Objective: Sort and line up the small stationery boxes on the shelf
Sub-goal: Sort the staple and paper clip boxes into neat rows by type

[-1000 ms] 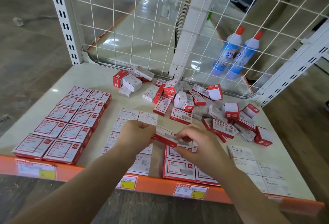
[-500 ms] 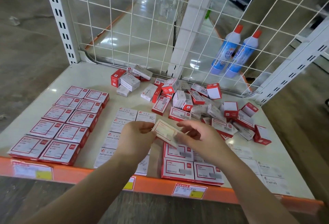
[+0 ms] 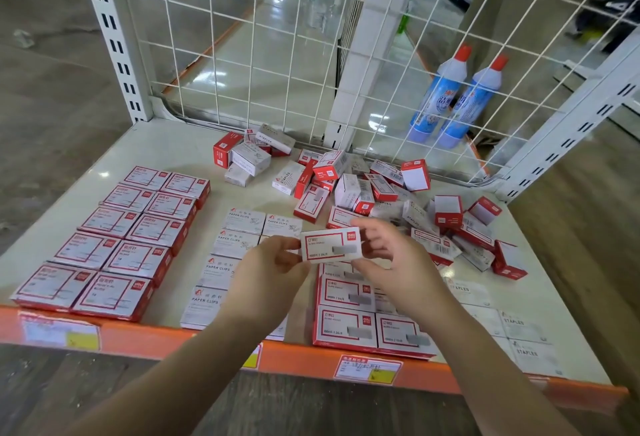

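Both hands pinch one red-bordered staple box [image 3: 331,245]: left hand [image 3: 273,271] at its left end, right hand [image 3: 391,255] at its right end, above the red-box rows [image 3: 346,323] near the shelf [image 3: 180,148] front edge.

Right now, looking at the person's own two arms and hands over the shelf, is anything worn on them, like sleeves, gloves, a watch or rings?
Nothing worn shows. The left hand and right hand are bare, with no gloves, and I can make out no rings. Both forearms are bare as far as the bottom edge of the picture, with no sleeve, watch or wristband in view. Any sleeve higher up is out of frame.
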A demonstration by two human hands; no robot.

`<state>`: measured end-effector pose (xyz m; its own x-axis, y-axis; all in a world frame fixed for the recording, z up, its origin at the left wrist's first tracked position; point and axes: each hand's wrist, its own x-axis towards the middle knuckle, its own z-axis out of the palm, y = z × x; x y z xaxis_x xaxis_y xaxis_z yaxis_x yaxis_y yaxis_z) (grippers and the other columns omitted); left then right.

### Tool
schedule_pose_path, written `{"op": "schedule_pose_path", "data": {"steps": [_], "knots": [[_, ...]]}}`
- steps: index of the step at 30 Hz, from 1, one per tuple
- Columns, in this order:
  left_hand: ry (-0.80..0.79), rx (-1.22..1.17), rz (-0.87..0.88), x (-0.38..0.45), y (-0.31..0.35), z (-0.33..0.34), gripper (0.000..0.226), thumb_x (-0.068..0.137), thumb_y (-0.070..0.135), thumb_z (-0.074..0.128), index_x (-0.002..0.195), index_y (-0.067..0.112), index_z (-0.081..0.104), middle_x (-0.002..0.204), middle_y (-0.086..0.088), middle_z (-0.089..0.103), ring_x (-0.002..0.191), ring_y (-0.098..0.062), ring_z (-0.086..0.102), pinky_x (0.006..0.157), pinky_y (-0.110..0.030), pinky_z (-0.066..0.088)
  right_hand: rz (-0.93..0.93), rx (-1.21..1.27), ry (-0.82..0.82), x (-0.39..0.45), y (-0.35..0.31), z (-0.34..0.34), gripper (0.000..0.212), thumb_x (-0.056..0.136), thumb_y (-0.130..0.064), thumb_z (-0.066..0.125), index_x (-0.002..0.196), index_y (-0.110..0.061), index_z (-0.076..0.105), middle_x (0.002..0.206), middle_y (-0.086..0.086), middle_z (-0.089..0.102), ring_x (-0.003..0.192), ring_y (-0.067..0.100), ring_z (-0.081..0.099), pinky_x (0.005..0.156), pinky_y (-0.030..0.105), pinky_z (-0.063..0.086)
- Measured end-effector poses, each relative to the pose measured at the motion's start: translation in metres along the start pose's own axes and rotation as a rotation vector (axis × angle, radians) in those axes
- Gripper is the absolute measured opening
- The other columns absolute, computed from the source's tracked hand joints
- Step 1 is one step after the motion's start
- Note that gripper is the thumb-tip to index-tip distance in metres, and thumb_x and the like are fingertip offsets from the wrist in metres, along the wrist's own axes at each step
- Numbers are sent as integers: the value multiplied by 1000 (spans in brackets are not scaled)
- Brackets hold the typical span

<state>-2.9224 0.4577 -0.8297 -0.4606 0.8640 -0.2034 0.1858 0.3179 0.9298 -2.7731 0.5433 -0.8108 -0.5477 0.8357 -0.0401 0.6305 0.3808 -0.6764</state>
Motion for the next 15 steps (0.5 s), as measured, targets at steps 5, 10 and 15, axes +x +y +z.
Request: {"op": "schedule_pose_path", "data": {"steps": [5, 10, 15], "knots": [[5, 14, 43, -3, -1, 1, 16, 87, 18, 61, 97, 27, 51, 85, 11, 63, 84, -9, 63, 69, -22, 53, 11, 7, 16, 1, 8, -4, 55, 85, -15, 64, 127, -45, 47, 121, -11, 58, 110, 6, 54, 98, 36, 45], [9, 55, 69, -3, -2, 2, 17, 88, 17, 60, 104, 22, 56, 90, 8, 64, 88, -11, 63, 74, -25, 55, 25, -9, 7, -1, 11, -6, 55, 83, -16, 66, 126, -44, 49, 115, -15, 59, 107, 3, 54, 97, 34, 45], [-5, 81, 74, -3, -2, -1, 29, 89, 16, 58, 118, 15, 58, 96, 4, 65, 95, -14, 62, 82, -30, 55, 58, -19, -5, -3, 11, -5, 51, 80, -17, 69, 125, -36, 53, 112, -13, 62, 103, 3, 56, 95, 36, 47]]}}
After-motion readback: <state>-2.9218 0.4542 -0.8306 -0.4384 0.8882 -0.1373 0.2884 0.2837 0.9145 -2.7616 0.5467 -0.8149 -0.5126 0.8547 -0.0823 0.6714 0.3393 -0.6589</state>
